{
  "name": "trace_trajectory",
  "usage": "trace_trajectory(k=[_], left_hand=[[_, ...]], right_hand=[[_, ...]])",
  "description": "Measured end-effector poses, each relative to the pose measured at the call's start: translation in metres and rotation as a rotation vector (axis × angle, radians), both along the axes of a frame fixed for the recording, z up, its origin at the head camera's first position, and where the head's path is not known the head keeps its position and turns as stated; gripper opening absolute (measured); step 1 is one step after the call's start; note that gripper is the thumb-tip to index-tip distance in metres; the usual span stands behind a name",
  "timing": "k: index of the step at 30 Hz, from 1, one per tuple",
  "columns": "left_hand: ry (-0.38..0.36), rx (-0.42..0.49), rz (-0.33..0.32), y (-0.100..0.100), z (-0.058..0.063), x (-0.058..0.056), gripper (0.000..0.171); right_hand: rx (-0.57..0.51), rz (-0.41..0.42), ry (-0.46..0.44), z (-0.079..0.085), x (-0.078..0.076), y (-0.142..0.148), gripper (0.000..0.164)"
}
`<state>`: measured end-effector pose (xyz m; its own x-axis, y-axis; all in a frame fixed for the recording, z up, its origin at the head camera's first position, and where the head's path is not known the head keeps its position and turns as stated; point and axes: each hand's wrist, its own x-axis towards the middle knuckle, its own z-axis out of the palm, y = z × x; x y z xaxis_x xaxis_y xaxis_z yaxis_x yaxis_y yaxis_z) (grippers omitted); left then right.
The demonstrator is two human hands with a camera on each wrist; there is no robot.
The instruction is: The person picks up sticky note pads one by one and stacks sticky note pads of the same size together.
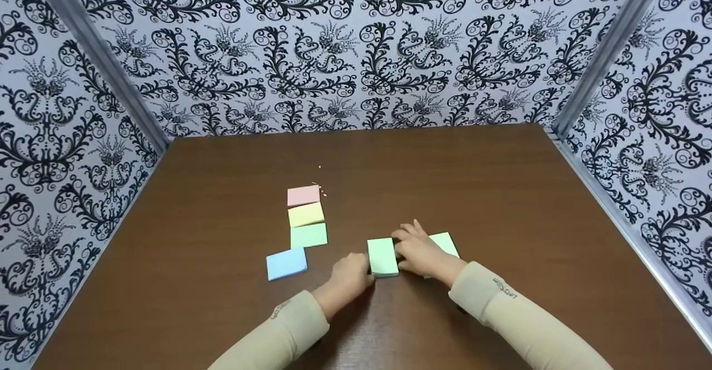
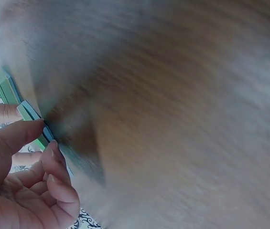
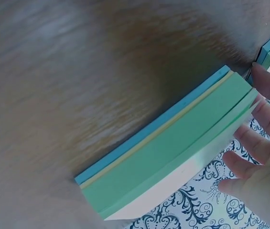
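Alignment appears to be the step in hand, the next move likely calling for even pressure from both sides. The green-topped stack (image 1: 382, 257) sits between the hands: the left hand (image 1: 349, 277) pinches it from eight o'clock; the right hand (image 1: 421, 252), fingers loosely spread, touches it from three, beside a second stack (image 1: 445, 242).

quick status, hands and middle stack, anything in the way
Left grip holds middle green stack; right grip at its right side. Another green stack farther right, partly hidden; nothing visibly blocking.
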<state>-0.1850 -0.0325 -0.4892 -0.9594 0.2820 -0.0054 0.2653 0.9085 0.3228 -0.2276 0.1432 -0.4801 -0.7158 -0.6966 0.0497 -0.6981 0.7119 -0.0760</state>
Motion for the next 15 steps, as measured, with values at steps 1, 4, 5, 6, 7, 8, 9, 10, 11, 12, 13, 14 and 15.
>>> trace_trajectory(k=[1, 4, 5, 6, 7, 8, 9, 10, 11, 12, 13, 14, 15], left_hand=[[-0.001, -0.002, 0.0, 0.0, 0.0, 0.0, 0.014], [-0.005, 0.001, 0.001, 0.001, 0.001, -0.001, 0.012], [-0.004, 0.004, -0.001, 0.001, 0.001, -0.001, 0.011], [-0.004, 0.006, -0.003, 0.0, 0.001, -0.001, 0.012], [-0.004, 0.008, -0.008, 0.0, 0.001, -0.002, 0.012], [-0.01, 0.017, -0.014, -0.001, 0.002, -0.002, 0.013], [-0.017, 0.028, -0.022, -0.003, 0.003, -0.003, 0.013], [-0.032, 0.043, -0.028, -0.005, 0.004, -0.003, 0.013], [-0.047, 0.058, -0.033, -0.008, 0.006, -0.004, 0.013], [-0.066, 0.075, -0.034, -0.013, 0.009, -0.005, 0.011], [-0.082, 0.095, -0.029, -0.018, 0.013, -0.006, 0.008], [-0.085, 0.113, -0.024, -0.024, 0.017, -0.008, 0.005], [-0.075, 0.123, -0.016, -0.031, 0.021, -0.01, 0.005]], right_hand=[[0.001, -0.001, 0.0, 0.0, 0.0, 0.0, 0.017], [-0.009, 0.003, -0.005, 0.001, -0.001, 0.001, 0.016], [-0.014, 0.007, -0.007, 0.001, -0.002, 0.001, 0.016], [-0.014, 0.011, -0.008, 0.001, -0.002, 0.002, 0.015], [-0.015, 0.015, -0.013, 0.002, -0.003, 0.003, 0.013], [-0.021, 0.02, -0.018, 0.002, -0.004, 0.003, 0.011], [-0.033, 0.02, -0.028, 0.004, -0.005, 0.004, 0.009], [-0.05, 0.012, -0.041, 0.006, -0.006, 0.004, 0.008], [-0.069, -0.004, -0.059, 0.008, -0.007, 0.005, 0.007], [-0.099, -0.026, -0.086, 0.011, -0.008, 0.004, 0.009], [-0.145, -0.059, -0.123, 0.014, -0.009, 0.004, 0.014], [-0.2, -0.104, -0.163, 0.016, -0.01, 0.003, 0.019], [-0.263, -0.159, -0.213, 0.019, -0.01, 0.001, 0.025]])
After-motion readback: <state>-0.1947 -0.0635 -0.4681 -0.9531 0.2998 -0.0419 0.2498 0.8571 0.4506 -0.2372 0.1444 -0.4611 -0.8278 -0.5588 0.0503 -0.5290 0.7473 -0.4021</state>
